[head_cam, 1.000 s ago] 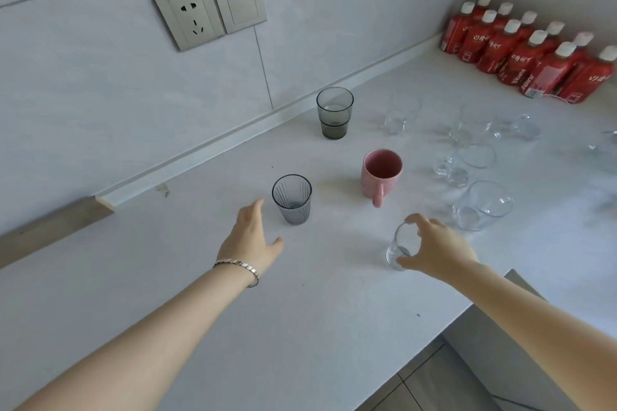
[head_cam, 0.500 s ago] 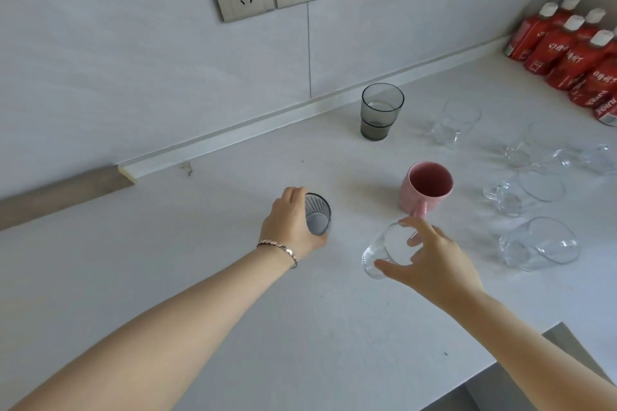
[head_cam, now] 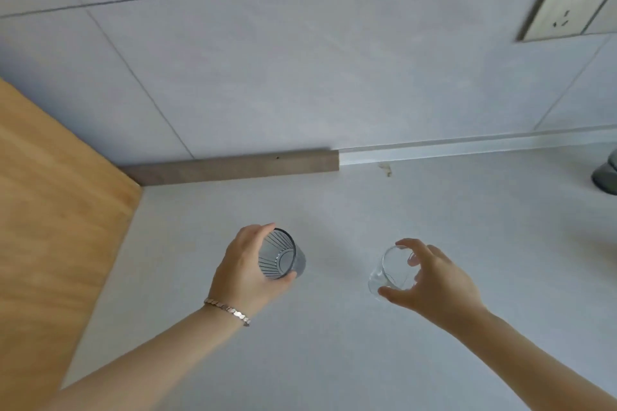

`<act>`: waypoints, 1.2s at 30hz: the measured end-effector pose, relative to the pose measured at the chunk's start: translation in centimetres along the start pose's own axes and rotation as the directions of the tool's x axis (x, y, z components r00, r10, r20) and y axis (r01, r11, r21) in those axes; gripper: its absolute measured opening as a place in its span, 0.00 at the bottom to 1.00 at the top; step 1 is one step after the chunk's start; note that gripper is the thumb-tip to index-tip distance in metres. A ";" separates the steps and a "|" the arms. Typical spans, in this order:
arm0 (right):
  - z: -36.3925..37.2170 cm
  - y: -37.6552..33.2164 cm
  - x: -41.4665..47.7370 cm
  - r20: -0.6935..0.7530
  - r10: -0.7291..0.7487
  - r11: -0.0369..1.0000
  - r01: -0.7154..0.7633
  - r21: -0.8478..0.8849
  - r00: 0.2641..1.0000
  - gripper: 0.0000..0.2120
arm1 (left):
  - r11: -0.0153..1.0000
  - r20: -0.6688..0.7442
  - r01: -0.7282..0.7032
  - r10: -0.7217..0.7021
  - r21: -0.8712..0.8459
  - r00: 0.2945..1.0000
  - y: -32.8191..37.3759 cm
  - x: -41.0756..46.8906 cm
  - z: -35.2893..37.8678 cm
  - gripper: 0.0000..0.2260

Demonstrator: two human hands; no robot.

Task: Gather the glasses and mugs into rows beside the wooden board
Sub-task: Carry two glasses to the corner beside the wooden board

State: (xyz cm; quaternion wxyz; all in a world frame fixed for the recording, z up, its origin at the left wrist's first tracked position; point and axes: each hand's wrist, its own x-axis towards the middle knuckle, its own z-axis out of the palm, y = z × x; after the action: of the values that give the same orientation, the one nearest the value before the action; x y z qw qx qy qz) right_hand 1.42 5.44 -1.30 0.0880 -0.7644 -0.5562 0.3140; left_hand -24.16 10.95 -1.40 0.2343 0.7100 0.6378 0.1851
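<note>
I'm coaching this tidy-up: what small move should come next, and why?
Probably carry both leftward and set them beside the wooden board: the left hand grips the ribbed grey glass, the right hand the clear glass, both apart from the board.

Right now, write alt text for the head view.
The left hand grips a ribbed glass and the right hand a clear glass over a white counter. A wooden board lies to the left.
</note>
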 end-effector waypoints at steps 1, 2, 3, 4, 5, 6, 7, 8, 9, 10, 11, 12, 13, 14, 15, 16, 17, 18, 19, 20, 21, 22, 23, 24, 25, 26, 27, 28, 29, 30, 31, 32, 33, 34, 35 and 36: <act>1.2 -2.4 0.5 -0.003 -0.003 1.000 0.003 -0.003 1.000 0.35 | 1.000 -0.025 0.027 -0.027 0.003 0.999 -2.4 1.0 -1.8 0.35; 2.5 -4.8 1.0 -0.008 -0.008 1.000 0.008 -0.002 1.000 0.35 | 0.999 -0.048 0.052 -0.052 0.002 0.997 -4.8 2.0 -3.6 0.34; 3.7 -7.1 1.5 -0.011 -0.014 1.000 0.014 0.002 1.000 0.35 | 0.997 -0.070 0.076 -0.076 0.002 0.995 -7.1 3.2 -5.2 0.34; 4.9 -9.3 2.1 -0.011 -0.022 1.000 0.022 0.009 1.000 0.35 | 0.995 -0.090 0.097 -0.096 0.008 0.991 -9.3 4.5 -6.7 0.34; 6.1 -11.4 2.7 -0.008 -0.031 0.999 0.031 0.016 0.999 0.35 | 0.993 -0.108 0.120 -0.118 0.017 0.987 -11.2 5.8 -8.0 0.33; 7.2 -13.4 3.3 -0.001 -0.040 0.999 0.040 0.021 0.999 0.35 | 0.989 -0.128 0.143 -0.139 0.025 0.982 -13.0 7.1 -9.2 0.33; 8.4 -15.2 3.9 0.006 -0.048 0.999 0.047 0.027 0.999 0.35 | 0.985 -0.145 0.169 -0.163 0.028 0.976 -14.7 8.5 -10.3 0.33; 9.4 -16.9 4.5 0.012 -0.054 0.998 0.054 0.035 0.998 0.35 | 0.980 -0.156 0.196 -0.188 0.032 0.970 -16.2 10.0 -11.2 0.33; 10.4 -18.5 5.0 0.020 -0.059 0.997 0.058 0.044 0.998 0.35 | 0.974 -0.162 0.222 -0.212 0.041 0.964 -17.6 11.4 -12.1 0.34; 11.3 -19.9 5.5 0.029 -0.062 0.997 0.061 0.055 0.998 0.35 | 0.969 -0.164 0.242 -0.231 0.053 0.959 -18.8 12.8 -12.7 0.34; 12.1 -21.2 6.0 0.039 -0.064 0.996 0.062 0.065 0.997 0.35 | 0.964 -0.159 0.259 -0.246 0.063 0.956 -20.0 14.1 -13.2 0.34; 12.7 -22.4 6.6 0.047 -0.064 0.996 0.060 0.072 0.997 0.35 | 0.960 -0.149 0.271 -0.259 0.068 0.954 -21.0 15.3 -13.6 0.34; 13.3 -23.6 7.3 0.054 -0.061 0.996 0.057 0.071 0.997 0.35 | 0.958 -0.136 0.278 -0.267 0.070 0.954 -22.0 16.5 -13.9 0.33; 13.8 -24.8 8.1 0.058 -0.059 0.996 0.055 0.067 0.997 0.35 | 0.958 -0.123 0.280 -0.271 0.067 0.955 -22.8 17.5 -14.0 0.32; 14.2 -26.1 9.0 0.060 -0.059 0.997 0.055 0.059 0.996 0.35 | 0.958 -0.112 0.280 -0.272 0.064 0.956 -23.4 18.4 -14.1 0.30; 14.5 -27.4 10.0 0.056 -0.062 0.997 0.059 0.048 0.997 0.36 | 0.958 -0.106 0.279 -0.272 0.065 0.957 -24.0 19.1 -14.1 0.28; 14.8 -28.8 11.2 0.048 -0.067 0.997 0.065 0.031 0.997 0.36 | 0.958 -0.101 0.279 -0.272 0.067 0.957 -24.5 19.8 -14.1 0.27; 15.1 -30.2 12.3 0.041 -0.075 0.997 0.075 0.011 0.996 0.36 | 0.958 -0.096 0.278 -0.272 0.063 0.958 -24.8 20.3 -14.0 0.26; 15.4 -31.6 13.4 0.035 -0.085 0.996 0.086 -0.008 0.996 0.36 | 0.961 -0.094 0.272 -0.266 0.054 0.959 -25.1 20.7 -13.9 0.27; 15.8 -32.9 14.6 0.029 -0.097 0.995 0.097 -0.020 0.995 0.36 | 0.966 -0.095 0.257 -0.252 0.042 0.963 -25.4 21.1 -13.8 0.27; 16.1 -34.1 15.7 0.025 -0.106 0.994 0.107 -0.025 0.994 0.36 | 0.970 -0.093 0.239 -0.234 0.036 0.968 -25.6 21.4 -13.7 0.28; 16.5 -35.3 16.8 0.022 -0.113 0.993 0.114 -0.027 0.993 0.36 | 0.975 -0.085 0.221 -0.218 0.032 0.972 -25.8 21.7 -13.6 0.29; 16.9 -36.4 17.8 0.020 -0.118 0.993 0.119 -0.026 0.993 0.36 | 0.978 -0.074 0.205 -0.203 0.024 0.976 -25.9 21.8 -13.6 0.31; 17.2 -37.4 18.7 0.019 -0.121 0.992 0.121 -0.024 0.992 0.35 | 0.981 -0.064 0.194 -0.194 0.007 0.979 -26.1 22.0 -13.6 0.32; 17.6 -38.2 19.4 0.020 -0.122 0.992 0.122 -0.020 0.992 0.35 | 0.983 -0.057 0.185 -0.186 -0.013 0.981 -26.2 22.1 -13.5 0.33; 17.9 -38.9 20.0 0.026 -0.120 0.993 0.120 -0.014 0.992 0.35 | 0.984 -0.056 0.176 -0.178 -0.033 0.982 -26.4 22.1 -13.5 0.33; 18.2 -39.4 20.5 0.033 -0.118 0.993 0.118 -0.006 0.992 0.35 | 0.985 -0.059 0.168 -0.171 -0.049 0.984 -26.6 22.2 -13.4 0.33; 18.6 -39.7 20.9 0.037 -0.117 0.993 0.117 0.004 0.992 0.35 | 0.985 -0.064 0.162 -0.166 -0.063 0.984 -26.7 22.2 -13.4 0.33; 18.9 -40.0 21.1 0.036 -0.117 0.993 0.116 0.020 0.992 0.35 | 0.985 -0.070 0.157 -0.162 -0.069 0.984 -26.8 22.3 -13.3 0.33; 19.2 -40.1 21.2 0.031 -0.118 0.992 0.117 0.046 0.993 0.35 | 0.985 -0.076 0.156 -0.161 -0.070 0.984 -26.9 22.3 -13.3 0.33; 19.5 -40.1 21.2 0.025 -0.120 0.989 0.118 0.086 0.992 0.35 | 0.986 -0.077 0.156 -0.161 -0.066 0.984 -26.9 22.3 -13.2 0.33; 19.7 -40.0 21.1 0.019 -0.124 0.984 0.120 0.135 0.992 0.36 | 0.986 -0.075 0.156 -0.161 -0.063 0.984 -27.0 22.3 -13.2 0.33; 19.8 -39.7 20.9 0.020 -0.126 0.976 0.120 0.180 0.992 0.36 | 0.986 -0.070 0.158 -0.161 -0.053 0.984 -27.1 22.4 -13.2 0.34; 19.7 -39.3 20.6 0.028 -0.128 0.970 0.119 0.211 0.991 0.36 | 0.987 -0.064 0.158 -0.160 -0.038 0.985 -27.1 22.4 -13.1 0.34; 19.7 -38.7 20.2 0.046 -0.130 0.968 0.117 0.224 0.990 0.36 | 0.987 -0.054 0.161 -0.161 -0.010 0.985 -27.1 22.3 -13.2 0.34; 19.6 -38.0 19.8 0.078 -0.131 0.970 0.111 0.217 0.988 0.34 | 0.985 -0.040 0.169 -0.168 0.020 0.985 -27.0 22.2 -13.2 0.34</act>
State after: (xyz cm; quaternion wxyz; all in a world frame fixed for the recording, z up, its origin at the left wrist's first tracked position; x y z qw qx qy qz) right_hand -36.50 33.06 -5.91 0.1625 -0.6999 -0.5687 0.4005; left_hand -51.08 36.33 -6.77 0.2288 0.6525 0.7019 0.1708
